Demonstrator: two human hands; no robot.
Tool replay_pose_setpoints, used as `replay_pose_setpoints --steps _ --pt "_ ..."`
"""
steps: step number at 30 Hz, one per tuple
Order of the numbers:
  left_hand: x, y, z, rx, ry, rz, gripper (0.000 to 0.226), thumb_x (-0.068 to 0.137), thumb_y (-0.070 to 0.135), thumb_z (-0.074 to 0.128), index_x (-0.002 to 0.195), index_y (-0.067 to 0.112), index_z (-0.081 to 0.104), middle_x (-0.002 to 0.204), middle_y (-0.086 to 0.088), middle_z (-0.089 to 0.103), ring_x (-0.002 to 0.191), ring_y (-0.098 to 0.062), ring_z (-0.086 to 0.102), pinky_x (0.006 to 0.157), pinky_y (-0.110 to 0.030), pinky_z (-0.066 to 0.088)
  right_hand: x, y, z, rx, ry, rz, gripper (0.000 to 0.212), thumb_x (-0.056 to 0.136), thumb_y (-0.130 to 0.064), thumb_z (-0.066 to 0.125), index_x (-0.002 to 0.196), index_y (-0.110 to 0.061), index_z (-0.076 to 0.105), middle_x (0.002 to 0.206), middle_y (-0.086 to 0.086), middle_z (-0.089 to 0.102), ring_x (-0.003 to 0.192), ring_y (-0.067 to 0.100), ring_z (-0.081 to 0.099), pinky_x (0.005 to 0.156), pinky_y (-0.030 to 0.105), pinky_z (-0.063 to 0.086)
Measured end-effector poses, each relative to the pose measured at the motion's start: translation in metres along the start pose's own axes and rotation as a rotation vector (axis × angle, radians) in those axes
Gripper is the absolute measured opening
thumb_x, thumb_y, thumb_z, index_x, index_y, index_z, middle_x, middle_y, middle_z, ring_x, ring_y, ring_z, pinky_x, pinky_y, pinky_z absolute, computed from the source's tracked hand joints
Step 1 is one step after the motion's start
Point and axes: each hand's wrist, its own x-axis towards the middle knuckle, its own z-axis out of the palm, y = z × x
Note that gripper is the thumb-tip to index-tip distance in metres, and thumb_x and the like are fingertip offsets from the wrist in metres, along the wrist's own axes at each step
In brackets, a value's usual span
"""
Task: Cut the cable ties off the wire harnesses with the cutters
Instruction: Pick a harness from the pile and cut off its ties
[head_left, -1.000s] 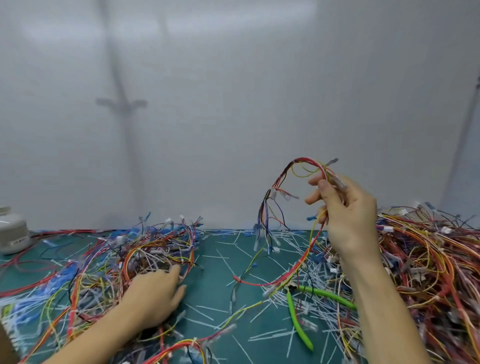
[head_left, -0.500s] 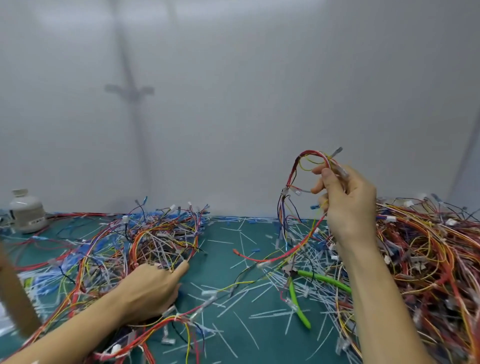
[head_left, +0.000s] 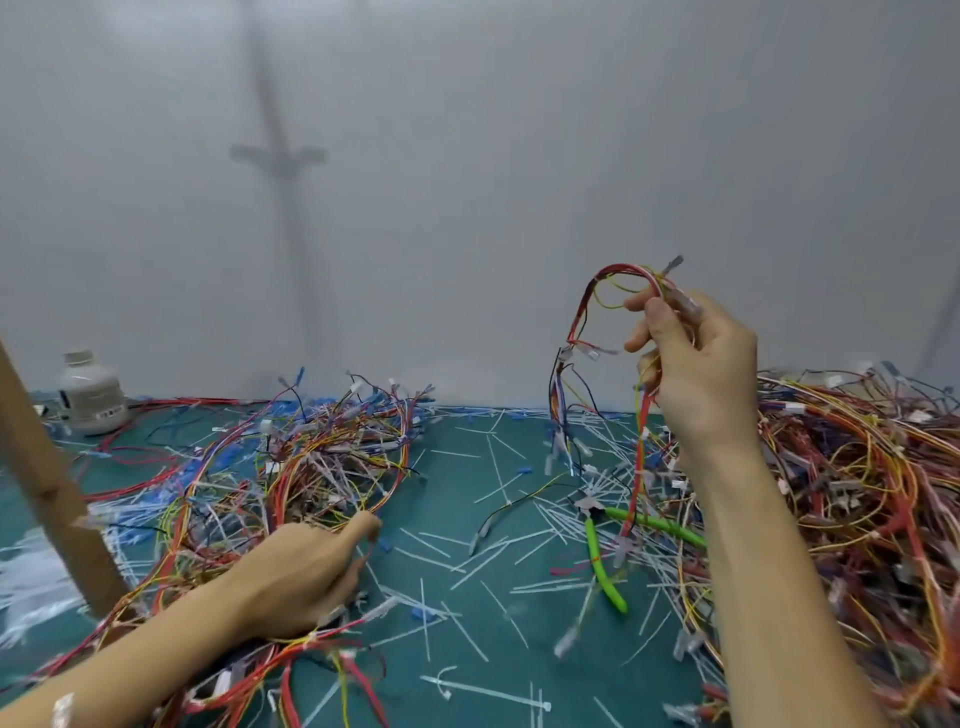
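A single wire harness (head_left: 618, 268) is held clear above the tabletop (head_left: 457, 525), its red and yellow strands looped over the right hand (head_left: 696, 374) and its loose ends hanging down towards the cutters (head_left: 600, 564). The lift is judged to separate it from the heaps and to expose any remaining cable ties; whether one is left on it cannot be told. The right hand is raised with the wrist upright, thumb and forefinger pinched on the top of the loop and the other fingers curled round the strands. The green-handled cutters lie untouched on the tabletop just below, among cut cable ties (head_left: 483, 566), within easy reach of either hand. The left hand (head_left: 306, 577) is laid palm-down at the near edge of the left harness pile (head_left: 322, 457), thumb extended and fingers bent into the wires; a grip cannot be confirmed. A larger harness pile (head_left: 857, 467) is heaped to the right, and a white bottle (head_left: 91, 395) stands at the far left.
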Motion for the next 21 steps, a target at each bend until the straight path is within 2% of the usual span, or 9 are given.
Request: replay_pose_setpoints --steps 4,6,9,11,13,15,17,19,21 --pt "-0.006 -0.004 -0.002 -0.185 -0.079 -0.030 0.023 0.097 0.038 0.044 0.116 0.034 0.032 0.058 -0.004 0.057 0.053 -0.020 0.049 0.053 -0.035 0.030 -0.001 0.000 0.004 0.038 -0.081 0.042 0.020 0.103 -0.019 0.051 0.096 -0.019 0.069 0.063 -0.010 0.060 0.047 0.010 0.053 0.041 0.023 0.044" --pt "0.005 -0.001 -0.010 -0.262 -0.083 -0.071 0.025 0.094 0.042 0.043 0.115 0.028 0.042 0.060 0.000 0.060 0.054 -0.015 0.049 0.057 -0.035 0.037 -0.002 -0.001 0.010 0.052 -0.135 0.064 0.020 0.102 -0.016 0.051 0.094 -0.019 0.069 0.063 -0.009 0.059 0.047 0.013 0.055 0.040 0.025 0.046" --pt "0.038 0.014 -0.026 -0.195 0.023 -0.140 0.040 0.085 0.053 0.036 0.103 0.023 0.056 0.057 0.004 0.054 0.054 -0.014 0.049 0.058 -0.033 0.040 -0.006 -0.001 0.021 0.036 -0.218 0.074 0.019 0.101 -0.014 0.051 0.093 -0.019 0.067 0.066 -0.006 0.058 0.048 0.015 0.057 0.041 0.025 0.047" --pt "0.066 0.031 -0.037 -0.240 0.084 -0.183 0.033 0.092 0.050 0.041 0.096 0.024 0.060 0.060 0.010 0.056 0.059 -0.012 0.055 0.062 -0.032 0.046 -0.009 0.000 0.027 0.018 -0.260 0.084 0.017 0.100 -0.014 0.052 0.093 -0.019 0.067 0.066 -0.007 0.059 0.050 0.014 0.058 0.043 0.026 0.048" --pt "0.099 0.048 -0.050 -0.604 0.117 -0.267 0.026 0.099 0.033 0.045 0.085 0.020 0.063 0.063 0.007 0.065 0.060 -0.012 0.063 0.062 -0.031 0.049 -0.012 0.001 0.032 -0.011 -0.299 0.089 0.015 0.100 -0.014 0.053 0.096 -0.016 0.067 0.065 -0.011 0.060 0.054 0.009 0.060 0.046 0.026 0.050" --pt "0.132 0.062 -0.067 -1.176 0.147 -0.444 0.038 0.101 0.024 0.035 0.077 0.012 0.063 0.061 -0.003 0.069 0.053 -0.017 0.065 0.056 -0.029 0.047 -0.015 0.001 0.036 -0.039 -0.343 0.081 0.013 0.099 -0.013 0.055 0.096 -0.016 0.068 0.070 -0.008 0.062 0.062 0.006 0.062 0.048 0.028 0.052" --pt "0.157 0.073 -0.083 -1.547 0.085 -0.595 0.058 0.103 0.039 0.024 0.078 0.005 0.064 0.064 -0.011 0.071 0.053 -0.023 0.068 0.055 -0.029 0.053 -0.017 0.000 0.039 -0.074 -0.396 0.072 0.014 0.097 -0.013 0.058 0.092 -0.019 0.069 0.076 0.002 0.064 0.068 0.014 0.063 0.050 0.033 0.055" --pt "0.168 0.075 -0.090 -1.725 -0.010 -0.651 0.078 0.100 0.060 0.019 0.078 0.004 0.069 0.074 -0.016 0.073 0.063 -0.028 0.071 0.064 -0.035 0.059 -0.019 -0.001 0.039 -0.111 -0.485 0.080 0.013 0.096 -0.013 0.060 0.089 -0.018 0.070 0.074 0.005 0.064 0.067 0.021 0.064 0.053 0.037 0.058" --pt "0.169 0.073 -0.088 -1.895 -0.087 -0.633 0.083 0.095 0.069 0.024 0.079 0.004 0.073 0.077 -0.015 0.070 0.068 -0.027 0.067 0.075 -0.037 0.057 -0.020 -0.001 0.039 -0.153 -0.608 0.102 0.010 0.094 -0.013 0.062 0.089 -0.014 0.071 0.068 0.001 0.061 0.067 0.025 0.065 0.057 0.041 0.060"
